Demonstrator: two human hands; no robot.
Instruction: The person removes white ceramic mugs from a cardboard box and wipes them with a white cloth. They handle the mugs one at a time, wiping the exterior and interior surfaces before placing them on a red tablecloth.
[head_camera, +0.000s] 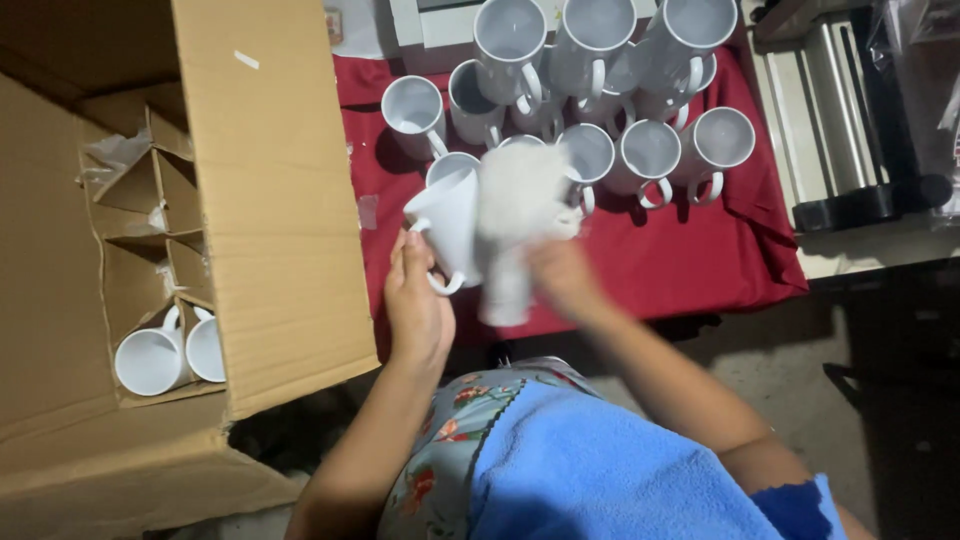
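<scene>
My left hand (415, 305) is closed around the handle of a white mug (450, 225) at frame center, over the red cloth (690, 255). My right hand (560, 275), blurred, grips a white rag (515, 205) against the mug. More mugs (650, 150) stand above.

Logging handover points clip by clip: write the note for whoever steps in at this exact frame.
Left hand: holds a white ceramic mug by its handle, tilted.
Right hand: presses a white cloth against that mug; motion-blurred.
Done: about a dozen white mugs stand on the red cloth-covered table, some stacked.
Left: two white mugs sit in the divided cardboard box; other visible cells look empty. A blue towel lies on the lap.
</scene>
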